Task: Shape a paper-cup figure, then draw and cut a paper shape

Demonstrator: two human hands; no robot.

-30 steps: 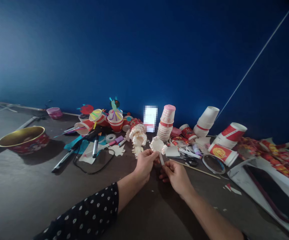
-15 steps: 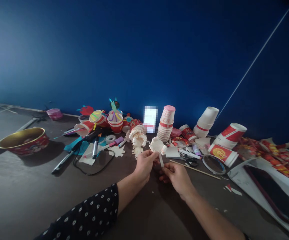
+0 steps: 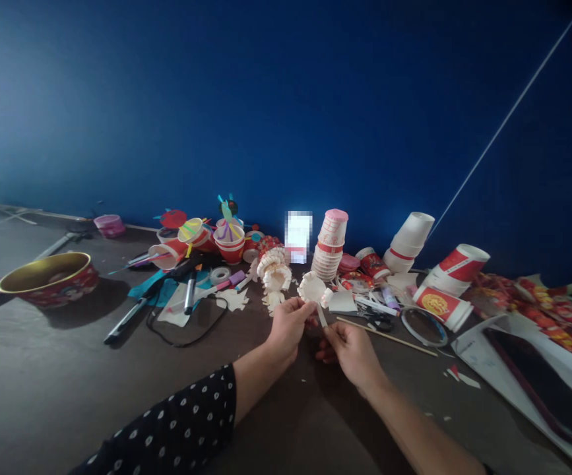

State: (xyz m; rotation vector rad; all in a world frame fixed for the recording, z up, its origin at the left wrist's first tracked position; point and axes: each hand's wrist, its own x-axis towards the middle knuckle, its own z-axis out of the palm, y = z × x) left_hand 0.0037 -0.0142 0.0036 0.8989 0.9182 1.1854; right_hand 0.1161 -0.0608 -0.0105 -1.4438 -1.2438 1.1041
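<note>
Scalloped White Piece (image 3: 311,288) Held Between Two Hands, a Strip Below It

Nearest, a black sleeve with pale spots (image 3: 167,425) covers the left forearm, and a dark phone (image 3: 545,386) lies in an open white box (image 3: 471,342) at the far right. In the middle, the left hand (image 3: 288,330) has its thumb and forefinger closed on the lower edge of the scalloped piece, which is raised above the dark table (image 3: 68,376). The right hand (image 3: 348,349) pinches the lower end of a narrow white strip (image 3: 322,316), its other fingers curled under; the strip slants up to the piece, though whether the two are joined cannot be told.

Just beyond the right hand, a thin wooden stick (image 3: 387,336) lies near black scissors (image 3: 379,322) and a clear ring (image 3: 425,326). To the left are a black-and-white marker (image 3: 190,294), a roll of tape (image 3: 220,274) and a red bowl with a gold inside (image 3: 76,285).

Farther back, more scalloped white pieces (image 3: 274,274) sit beside the held one, and a tall stack of paper cups (image 3: 332,244) stands right of a bright, blurred-out rectangle (image 3: 298,234). Behind everything rises a blue wall (image 3: 266,99).
</note>
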